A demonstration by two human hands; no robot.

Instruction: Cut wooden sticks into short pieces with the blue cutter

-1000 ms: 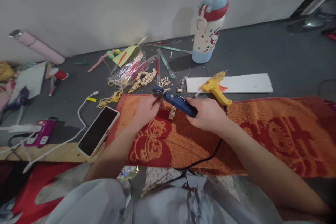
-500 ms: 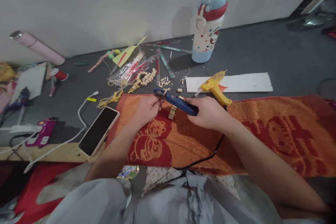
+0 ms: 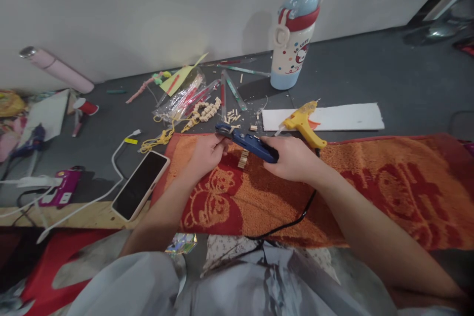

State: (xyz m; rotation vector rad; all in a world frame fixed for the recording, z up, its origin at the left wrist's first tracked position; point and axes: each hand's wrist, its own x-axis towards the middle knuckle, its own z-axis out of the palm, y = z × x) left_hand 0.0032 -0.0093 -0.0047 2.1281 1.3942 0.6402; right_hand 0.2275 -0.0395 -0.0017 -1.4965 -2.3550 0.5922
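My right hand (image 3: pixel 291 158) is closed around the handles of a blue plier-like tool (image 3: pixel 253 146), held at a slant above the towel. Its head points left, toward my left hand (image 3: pixel 212 152). The fingers of that hand are pinched together beside the tool's head; what lies between them is too small to make out. A row of short wooden pieces (image 3: pixel 243 159) rests on the orange and red towel (image 3: pixel 274 202) below the tool. Loose short wooden sticks (image 3: pixel 232 116) are scattered just behind it.
A yellow glue gun (image 3: pixel 304 122) lies on a white strip (image 3: pixel 348 116). Behind it stands a blue-and-white bottle (image 3: pixel 291 44). On the left are a phone (image 3: pixel 140 185), a white cable (image 3: pixel 114 158) and yellow cord (image 3: pixel 157 140). A beaded wooden strand (image 3: pixel 207 110) lies near plastic packets (image 3: pixel 185 96).
The tool's handles look pressed closer together in my right hand. Both hands stay nearly in place. The view has shifted slightly.
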